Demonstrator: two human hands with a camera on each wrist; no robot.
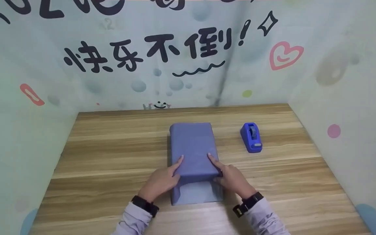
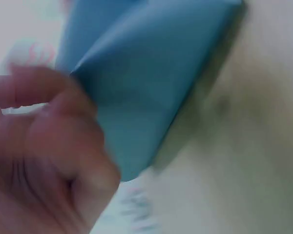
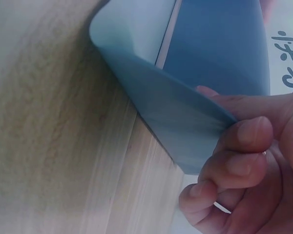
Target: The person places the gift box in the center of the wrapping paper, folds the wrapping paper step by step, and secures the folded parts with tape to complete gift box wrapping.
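A blue paper-wrapped box lies lengthwise on the wooden table, with a paler paper flap spread at its near end. My left hand is at the near left corner, its index finger stretched along the top and its thumb at the folded edge. At the near right corner my right hand holds the paper the same way. In the right wrist view a slanting fold of blue paper meets the curled fingers. The left wrist view is blurred; blue paper touches the hand there.
A blue tape dispenser stands to the right of the box, towards the back of the wooden table. A printed cloth backdrop with dark lettering rises behind, and pale side panels flank the table.
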